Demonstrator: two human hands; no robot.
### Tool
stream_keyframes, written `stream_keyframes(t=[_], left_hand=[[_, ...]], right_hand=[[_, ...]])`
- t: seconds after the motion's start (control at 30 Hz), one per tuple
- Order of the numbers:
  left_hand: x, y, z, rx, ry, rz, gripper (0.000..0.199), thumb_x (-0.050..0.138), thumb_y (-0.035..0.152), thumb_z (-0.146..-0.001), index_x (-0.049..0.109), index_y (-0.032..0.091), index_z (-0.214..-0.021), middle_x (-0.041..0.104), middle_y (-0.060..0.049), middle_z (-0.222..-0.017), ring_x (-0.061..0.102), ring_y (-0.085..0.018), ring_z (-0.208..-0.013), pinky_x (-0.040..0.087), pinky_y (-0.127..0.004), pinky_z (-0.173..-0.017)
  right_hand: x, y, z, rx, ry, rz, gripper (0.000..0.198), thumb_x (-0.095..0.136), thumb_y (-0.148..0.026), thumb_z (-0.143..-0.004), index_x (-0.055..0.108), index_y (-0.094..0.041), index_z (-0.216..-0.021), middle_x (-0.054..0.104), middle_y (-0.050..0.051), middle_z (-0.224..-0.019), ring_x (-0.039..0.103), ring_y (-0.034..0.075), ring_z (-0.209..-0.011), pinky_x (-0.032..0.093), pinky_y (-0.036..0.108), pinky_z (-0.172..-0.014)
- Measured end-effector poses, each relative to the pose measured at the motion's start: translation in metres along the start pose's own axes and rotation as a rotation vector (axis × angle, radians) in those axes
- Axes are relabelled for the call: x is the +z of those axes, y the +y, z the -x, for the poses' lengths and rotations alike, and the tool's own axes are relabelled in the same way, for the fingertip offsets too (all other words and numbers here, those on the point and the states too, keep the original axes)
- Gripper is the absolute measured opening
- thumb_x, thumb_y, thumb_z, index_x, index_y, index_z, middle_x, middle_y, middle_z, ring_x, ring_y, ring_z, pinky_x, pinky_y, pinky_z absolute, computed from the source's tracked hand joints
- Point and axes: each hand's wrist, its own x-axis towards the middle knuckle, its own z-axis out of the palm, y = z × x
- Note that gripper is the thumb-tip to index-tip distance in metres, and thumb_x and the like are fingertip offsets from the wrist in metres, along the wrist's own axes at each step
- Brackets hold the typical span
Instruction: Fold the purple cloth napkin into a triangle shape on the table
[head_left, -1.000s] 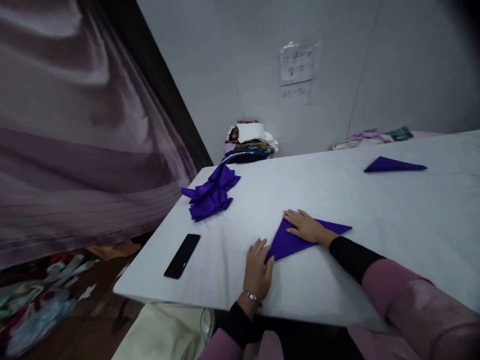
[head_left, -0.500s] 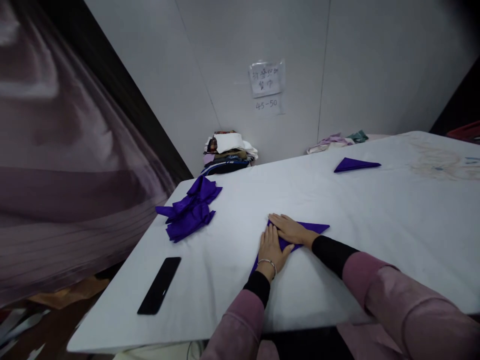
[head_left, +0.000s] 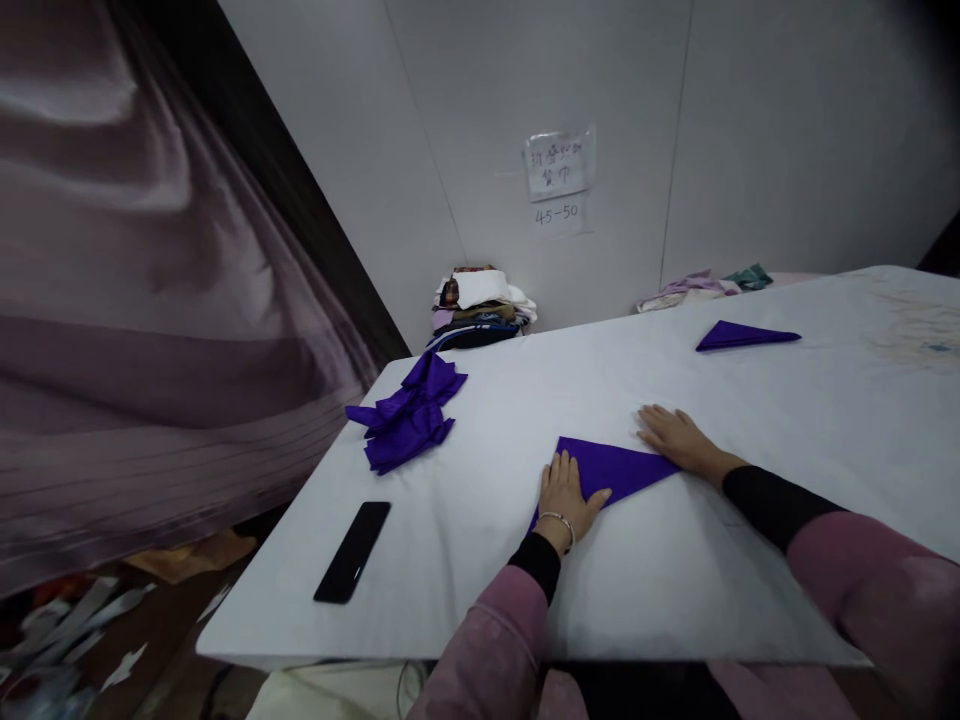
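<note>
A purple cloth [head_left: 619, 468], folded into a triangle, lies flat on the white-covered table. My left hand [head_left: 568, 497] rests palm down on its left part, fingers stretched out and a bracelet on the wrist. At the cloth's right tip is my right hand [head_left: 679, 440], flat with fingers spread, its heel near or over the tip. Neither hand grips anything. Another folded purple cloth [head_left: 742, 336] sits farther back on the right. A crumpled heap of purple cloths [head_left: 411, 415] lies toward the left edge.
A black phone [head_left: 352, 552] lies on the table [head_left: 465, 560] at front left. Behind the table are a stack of folded fabrics [head_left: 480, 308] and a looser pile of cloth [head_left: 690, 288]. A paper sign [head_left: 556, 168] hangs on the wall; a pink curtain [head_left: 165, 330] drapes at left.
My right hand has slid rightward along the triangular cloth to its right tip, uncovering the middle. My left hand stays on the cloth. The whole view has shifted slightly.
</note>
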Motion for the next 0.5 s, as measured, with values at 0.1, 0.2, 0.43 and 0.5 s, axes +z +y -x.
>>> stream_keyframes(t=[0.1,0.2,0.43,0.5], left_hand=[[-0.012,-0.002,-0.007,-0.001,-0.055,-0.021,0.074,0.03,0.062,-0.087,0.037,0.009,-0.139,0.028,-0.017,-0.15,0.022,-0.029,-0.139,0.019,-0.049,-0.112],[-0.025,-0.007,-0.018,0.09,-0.066,-0.162,0.048,0.037,0.044,-0.09,0.052,0.014,-0.126,0.046,-0.014,-0.138,0.04,-0.028,-0.127,0.033,-0.046,-0.105],[-0.04,-0.031,-0.042,0.293,-0.089,-0.299,0.043,0.045,0.007,-0.08,0.057,0.02,-0.119,0.055,-0.008,-0.122,0.048,-0.023,-0.11,0.044,-0.034,-0.09],[-0.041,-0.036,-0.044,0.325,-0.092,-0.318,0.044,0.046,0.006,-0.079,0.057,0.02,-0.119,0.055,-0.008,-0.122,0.048,-0.024,-0.108,0.044,-0.034,-0.088]], right_hand=[[-0.001,-0.015,0.019,-0.062,0.088,-0.051,0.059,0.026,-0.051,-0.093,0.04,-0.02,-0.14,0.037,0.01,-0.146,0.025,0.027,-0.137,0.017,0.053,-0.11],[0.006,-0.051,0.038,-0.24,0.063,-0.167,0.051,0.035,-0.045,-0.093,0.044,-0.023,-0.138,0.042,0.008,-0.143,0.028,0.026,-0.136,0.016,0.053,-0.111],[0.024,-0.098,0.055,-0.491,-0.056,-0.302,0.055,0.04,-0.013,-0.083,0.047,-0.024,-0.136,0.045,0.007,-0.141,0.035,0.023,-0.132,0.019,0.053,-0.111],[0.025,-0.095,0.053,-0.518,-0.061,-0.294,0.055,0.04,-0.011,-0.083,0.046,-0.025,-0.137,0.044,0.006,-0.141,0.036,0.022,-0.132,0.02,0.052,-0.111]])
